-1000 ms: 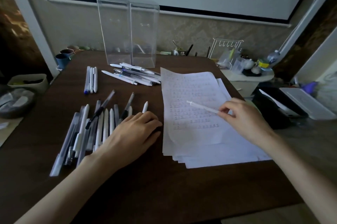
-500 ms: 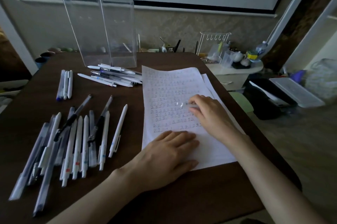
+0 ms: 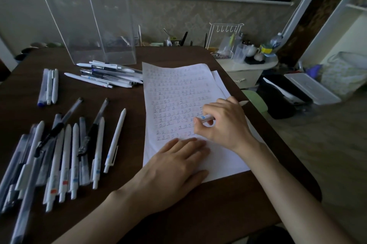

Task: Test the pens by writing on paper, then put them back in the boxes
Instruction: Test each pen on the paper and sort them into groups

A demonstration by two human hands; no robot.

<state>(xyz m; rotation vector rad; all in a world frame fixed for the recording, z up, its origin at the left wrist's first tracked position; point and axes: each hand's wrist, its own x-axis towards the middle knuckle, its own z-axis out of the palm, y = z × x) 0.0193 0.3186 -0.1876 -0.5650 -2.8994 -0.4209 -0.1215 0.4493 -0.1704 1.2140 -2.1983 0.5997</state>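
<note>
My right hand (image 3: 224,124) grips a white pen (image 3: 206,118) in a writing hold, its tip down on the paper (image 3: 174,89), which is covered in rows of small written marks. My left hand (image 3: 174,168) lies flat on the lower part of the sheet with straight fingers. Several pens (image 3: 65,154) lie in a loose row on the dark table left of the paper. Another pile of pens (image 3: 111,75) sits in front of two tall clear boxes (image 3: 89,17) at the back. Three pens (image 3: 48,87) lie apart at the left.
The dark wooden table (image 3: 198,214) ends just right of the paper. Beyond that edge stand a low white shelf with a wire rack and bottles (image 3: 242,51), a black case (image 3: 282,95) and a white tray (image 3: 311,89) on the floor.
My left hand moved from the pens onto the lower part of the paper. My right hand turned the white pen into a writing grip and brought its tip down to the sheet.
</note>
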